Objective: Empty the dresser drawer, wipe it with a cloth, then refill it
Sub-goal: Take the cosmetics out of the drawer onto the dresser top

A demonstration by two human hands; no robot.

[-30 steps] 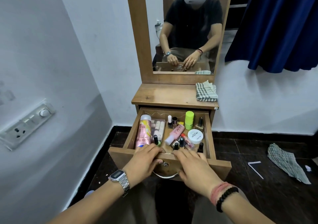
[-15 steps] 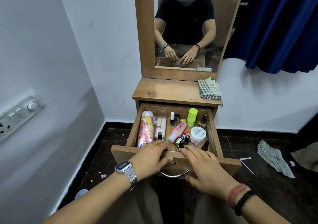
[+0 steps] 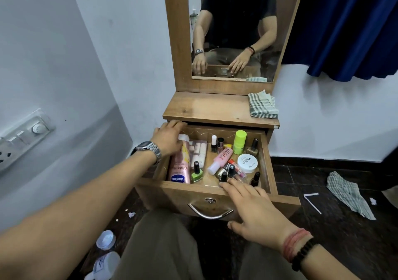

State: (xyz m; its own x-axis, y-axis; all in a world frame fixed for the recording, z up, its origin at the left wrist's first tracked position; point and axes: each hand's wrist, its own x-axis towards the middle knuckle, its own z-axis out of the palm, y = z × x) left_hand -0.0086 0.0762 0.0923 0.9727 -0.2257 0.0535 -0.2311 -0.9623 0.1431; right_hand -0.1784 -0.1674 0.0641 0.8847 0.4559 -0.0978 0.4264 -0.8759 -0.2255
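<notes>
The wooden dresser drawer point(image 3: 172, 195) stands pulled out and holds several cosmetics. A pink Vaseline lotion bottle point(image 3: 179, 167) lies along its left side, with a green nail polish point(image 3: 197, 173), a small pink bottle point(image 3: 221, 159), a white jar point(image 3: 247, 163) and a neon green stick point(image 3: 239, 142) to the right. My left hand point(image 3: 169, 137) reaches over the bottle's white cap end at the back left corner, fingers stretched out. My right hand point(image 3: 252, 208) rests flat on the drawer's front rim, thumb beside the metal handle point(image 3: 210, 214). A folded checked cloth point(image 3: 261, 106) lies on the dresser top point(image 3: 204, 107).
A mirror point(image 3: 232, 32) rises behind the dresser top. The wall with a switch panel point(image 3: 21, 139) is close on the left. White containers point(image 3: 105, 240) lie on the dark floor at the lower left, another checked cloth point(image 3: 346, 193) at the right. A blue curtain point(image 3: 349, 25) hangs at the upper right.
My left hand has left the drawer's front rim and moved to the back left, over the lotion bottle's cap. My right hand stays on the front rim. The view has come closer.
</notes>
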